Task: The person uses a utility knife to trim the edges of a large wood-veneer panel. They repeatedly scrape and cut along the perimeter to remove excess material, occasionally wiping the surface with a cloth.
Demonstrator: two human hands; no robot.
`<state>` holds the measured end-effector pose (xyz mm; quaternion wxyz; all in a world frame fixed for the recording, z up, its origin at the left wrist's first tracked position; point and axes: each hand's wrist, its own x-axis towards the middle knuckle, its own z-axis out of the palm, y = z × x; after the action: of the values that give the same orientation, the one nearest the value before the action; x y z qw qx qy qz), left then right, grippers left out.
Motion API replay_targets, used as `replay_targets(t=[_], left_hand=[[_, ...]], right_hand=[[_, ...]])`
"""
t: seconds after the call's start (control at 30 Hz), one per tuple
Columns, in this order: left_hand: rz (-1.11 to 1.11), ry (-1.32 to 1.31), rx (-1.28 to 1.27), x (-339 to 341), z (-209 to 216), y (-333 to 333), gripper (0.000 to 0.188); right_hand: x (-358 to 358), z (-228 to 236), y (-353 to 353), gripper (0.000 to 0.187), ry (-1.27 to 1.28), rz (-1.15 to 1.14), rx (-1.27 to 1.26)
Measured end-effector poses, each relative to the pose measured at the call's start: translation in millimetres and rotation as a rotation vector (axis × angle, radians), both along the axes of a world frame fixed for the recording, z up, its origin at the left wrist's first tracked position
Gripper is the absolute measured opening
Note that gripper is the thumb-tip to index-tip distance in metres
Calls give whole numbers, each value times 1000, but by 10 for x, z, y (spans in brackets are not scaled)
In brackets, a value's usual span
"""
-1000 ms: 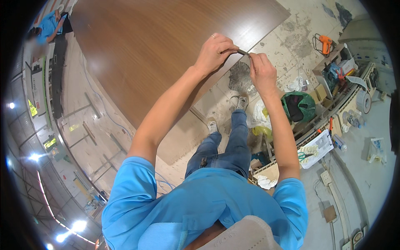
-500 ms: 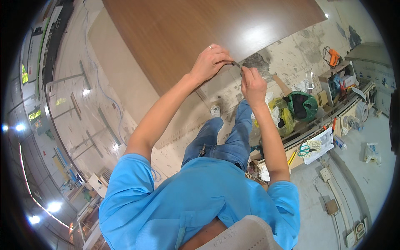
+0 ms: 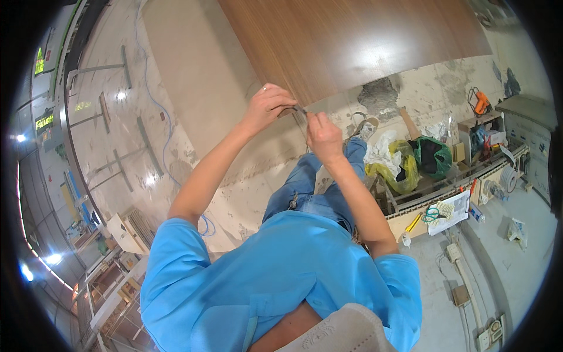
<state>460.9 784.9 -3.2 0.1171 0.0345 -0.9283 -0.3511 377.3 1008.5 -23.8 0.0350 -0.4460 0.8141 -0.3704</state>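
Observation:
My left hand (image 3: 267, 109) is closed in a pinch in front of me, near the close corner of a large brown wood-grain panel (image 3: 305, 53). A ring shows on one of its fingers. Close on its right, my right hand (image 3: 324, 138) is closed too, its thumb and fingers pressed together. Between the two hands runs a small thin dark strip (image 3: 300, 110), pinched at both ends. Its exact kind is too small to make out.
A beige board (image 3: 187, 76) lies left of the panel, with a blue cable (image 3: 168, 126) beyond it. On the right are a yellow bag (image 3: 404, 176), a green bag (image 3: 434, 157), an orange heat gun (image 3: 482, 102), and a bench rail holding scissors (image 3: 433, 215) and a yellow cutter (image 3: 413, 222).
Both hands have moved left and slightly nearer me, still pinching the dark strip. The right foot now shows stepped forward, and the view has shifted so the panel sits further right.

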Motion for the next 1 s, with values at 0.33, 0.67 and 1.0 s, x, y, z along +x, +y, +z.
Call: replay_targets(t=[0.33, 0.67, 1.0], left_hand=[[-57, -158, -190, 561, 602, -43, 13], [193, -62, -274, -1929, 577, -147, 49], [522, -154, -496, -1825, 65, -956, 50]], right_hand=[[494, 133, -195, 10, -329, 93, -30], [-2993, 39, 1042, 19, -284, -672, -268], [-5807, -456, 1837, 23, -199, -991, -507]])
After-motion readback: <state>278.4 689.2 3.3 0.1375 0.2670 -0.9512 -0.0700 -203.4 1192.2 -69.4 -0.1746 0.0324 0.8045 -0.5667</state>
